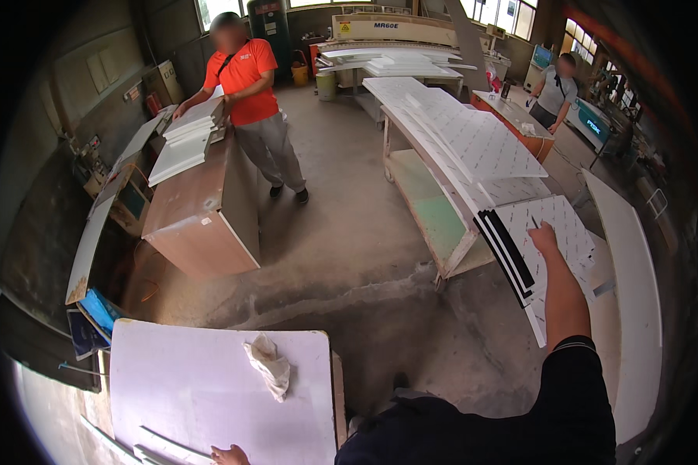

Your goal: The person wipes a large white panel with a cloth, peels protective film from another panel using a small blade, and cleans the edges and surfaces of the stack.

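Pinching a slim dark tool [533, 222] between closed fingers, our right hand [547, 235] stretches out over the white printed panel [571, 213]. Our left hand [229, 456], cut by the lower edge, is near pale strips [174, 442] on the table [186, 356]; whether it grips one, we cannot tell. Black strips [509, 252] lie along the panel's left edge, so a brush of our arm could knock them floorward. With our reach so long, the tool might slip and scratch the panel.
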